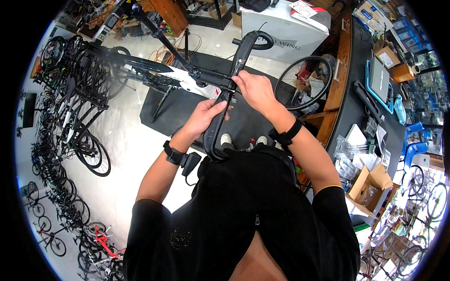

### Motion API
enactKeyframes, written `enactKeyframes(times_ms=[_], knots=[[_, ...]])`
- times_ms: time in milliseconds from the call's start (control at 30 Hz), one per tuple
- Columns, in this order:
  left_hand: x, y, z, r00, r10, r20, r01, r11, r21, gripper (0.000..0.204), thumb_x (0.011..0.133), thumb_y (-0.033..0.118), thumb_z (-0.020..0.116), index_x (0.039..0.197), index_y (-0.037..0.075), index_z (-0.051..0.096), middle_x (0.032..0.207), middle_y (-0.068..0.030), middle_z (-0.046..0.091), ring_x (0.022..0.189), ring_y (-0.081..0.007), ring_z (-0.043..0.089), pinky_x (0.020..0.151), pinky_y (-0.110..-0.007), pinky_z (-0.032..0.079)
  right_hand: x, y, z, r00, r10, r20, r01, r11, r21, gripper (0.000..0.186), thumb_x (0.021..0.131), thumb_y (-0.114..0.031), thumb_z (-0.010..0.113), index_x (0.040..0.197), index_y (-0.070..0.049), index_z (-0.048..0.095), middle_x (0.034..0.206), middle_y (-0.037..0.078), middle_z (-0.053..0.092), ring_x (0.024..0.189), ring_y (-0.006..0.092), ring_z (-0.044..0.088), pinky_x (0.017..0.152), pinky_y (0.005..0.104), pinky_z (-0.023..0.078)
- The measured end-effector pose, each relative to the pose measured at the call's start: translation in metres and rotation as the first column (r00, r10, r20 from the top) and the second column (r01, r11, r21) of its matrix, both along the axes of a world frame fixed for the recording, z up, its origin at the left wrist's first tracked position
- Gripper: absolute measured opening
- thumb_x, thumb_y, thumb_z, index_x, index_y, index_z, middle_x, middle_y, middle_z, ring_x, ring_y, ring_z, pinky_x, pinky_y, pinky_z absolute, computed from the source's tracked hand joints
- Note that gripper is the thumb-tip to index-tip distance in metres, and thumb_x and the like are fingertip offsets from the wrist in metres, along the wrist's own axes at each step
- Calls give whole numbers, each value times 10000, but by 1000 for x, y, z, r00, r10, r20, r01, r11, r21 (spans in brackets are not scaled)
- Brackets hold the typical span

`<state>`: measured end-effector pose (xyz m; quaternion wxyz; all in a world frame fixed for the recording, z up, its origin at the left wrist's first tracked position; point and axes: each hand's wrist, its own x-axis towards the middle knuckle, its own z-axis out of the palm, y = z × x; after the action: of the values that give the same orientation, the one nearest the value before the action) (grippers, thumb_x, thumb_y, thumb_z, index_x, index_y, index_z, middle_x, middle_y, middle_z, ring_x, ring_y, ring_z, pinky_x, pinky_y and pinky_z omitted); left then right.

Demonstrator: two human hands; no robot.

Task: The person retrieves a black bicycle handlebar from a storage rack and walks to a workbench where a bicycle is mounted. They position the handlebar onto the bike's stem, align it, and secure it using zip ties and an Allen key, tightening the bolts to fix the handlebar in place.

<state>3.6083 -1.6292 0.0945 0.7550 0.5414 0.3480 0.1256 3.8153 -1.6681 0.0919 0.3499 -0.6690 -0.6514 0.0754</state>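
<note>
A road bike's black drop handlebar (216, 127) spans the space in front of me, its curved near end close to my waist. My left hand (202, 117) is closed round the bar's near half, thumb on top and fingertips showing beyond it. At the bar's middle, by the black stem (213, 78), my right hand (255, 91) pinches with thumb and forefinger; what lies between them is too small to make out. A thin black cable (228, 99) runs along the bar between my hands. Behind the stem extends the white and black bike frame (176, 76).
Under the bike lies a black mat (173, 117). A loose wheel (280, 91) leans by the wooden cabinet to the right. The dark workbench (344, 119) carries an open cardboard box (368, 187) and a blue tray (380, 86). Parked bikes (75, 112) line the left.
</note>
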Motion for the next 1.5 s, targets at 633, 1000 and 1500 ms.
enactKeyframes(times_ms=[633,1000,1500], knots=[[0,0,1,1000,1,4,-1,1000,-4,335,980,340,579,999,16,663,787,-25,655,712,-77,591,665,-218,464,1,-2,4,999,38,20,-36,994,-103,237,948,-249,571,858,-36,517,711,169,610,701,382,613,625,474,469],[-1,0,4,1000,1,0,-1,1000,2,341,976,343,586,988,10,659,786,-24,660,725,-78,599,681,-219,465,-6,-3,6,999,-34,-17,34,999,-9,227,931,-228,596,845,-42,501,774,139,615,765,344,612,652,450,481],[0,0,3,1000,5,3,-5,1000,-11,334,977,332,587,988,5,656,788,-29,657,738,-82,603,697,-222,465,-3,1,6,999,21,39,-18,998,-60,208,925,-226,595,866,-44,515,785,135,608,786,339,598,691,443,477]])
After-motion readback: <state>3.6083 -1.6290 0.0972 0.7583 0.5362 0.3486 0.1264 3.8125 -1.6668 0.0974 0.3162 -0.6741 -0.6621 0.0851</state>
